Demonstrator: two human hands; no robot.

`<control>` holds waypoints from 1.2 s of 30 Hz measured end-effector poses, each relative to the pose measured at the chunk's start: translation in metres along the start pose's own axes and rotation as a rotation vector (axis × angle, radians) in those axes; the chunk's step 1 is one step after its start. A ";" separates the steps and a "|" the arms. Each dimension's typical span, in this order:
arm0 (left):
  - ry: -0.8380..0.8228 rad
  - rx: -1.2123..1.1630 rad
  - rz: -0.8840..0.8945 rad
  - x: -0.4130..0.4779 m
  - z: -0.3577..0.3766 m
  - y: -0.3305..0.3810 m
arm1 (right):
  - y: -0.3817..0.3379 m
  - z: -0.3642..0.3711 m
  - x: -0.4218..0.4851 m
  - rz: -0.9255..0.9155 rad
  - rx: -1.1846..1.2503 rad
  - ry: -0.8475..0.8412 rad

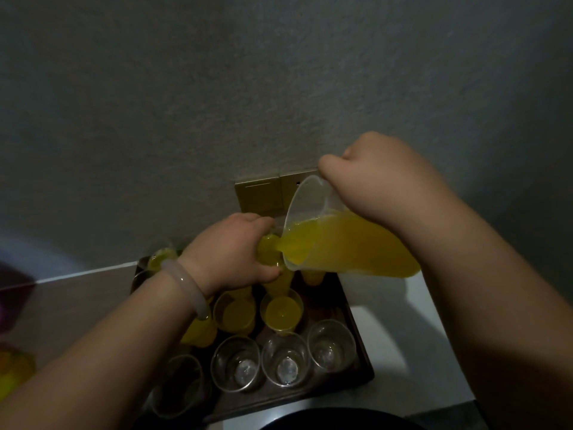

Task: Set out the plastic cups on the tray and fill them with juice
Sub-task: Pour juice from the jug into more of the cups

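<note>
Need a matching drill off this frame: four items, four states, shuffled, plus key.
Items
1. clear plastic jug of yellow juice
2. held clear plastic cup
3. near-right clear plastic cup
4. middle-row clear plastic cup

States
A. empty, standing on the dark brown tray
B. tilted, gripped by the right hand
C. full, standing on the tray
D. gripped in the left hand, at the jug's lip

Pairs: 1-B, 2-D, 3-A, 4-C
</note>
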State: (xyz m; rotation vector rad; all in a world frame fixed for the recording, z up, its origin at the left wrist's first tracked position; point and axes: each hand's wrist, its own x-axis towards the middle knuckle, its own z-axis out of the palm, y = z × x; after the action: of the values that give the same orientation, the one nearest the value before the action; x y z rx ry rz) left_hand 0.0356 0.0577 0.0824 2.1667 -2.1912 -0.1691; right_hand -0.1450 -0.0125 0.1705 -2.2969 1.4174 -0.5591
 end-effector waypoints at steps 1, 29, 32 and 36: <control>0.000 0.005 0.000 0.000 0.001 0.000 | -0.001 0.000 -0.001 -0.004 -0.012 -0.003; 0.019 0.030 -0.042 -0.003 -0.008 0.000 | -0.006 -0.008 0.002 -0.034 -0.011 -0.014; 0.033 0.023 -0.052 -0.002 -0.010 0.000 | 0.003 -0.009 0.006 0.013 0.113 -0.023; 0.039 -0.022 -0.066 -0.003 -0.013 -0.002 | 0.021 -0.006 0.009 0.051 0.275 -0.035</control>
State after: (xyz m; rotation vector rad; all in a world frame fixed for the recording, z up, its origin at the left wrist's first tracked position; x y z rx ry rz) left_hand 0.0390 0.0597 0.0954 2.2133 -2.0889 -0.1521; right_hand -0.1606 -0.0302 0.1661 -2.0394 1.2911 -0.6508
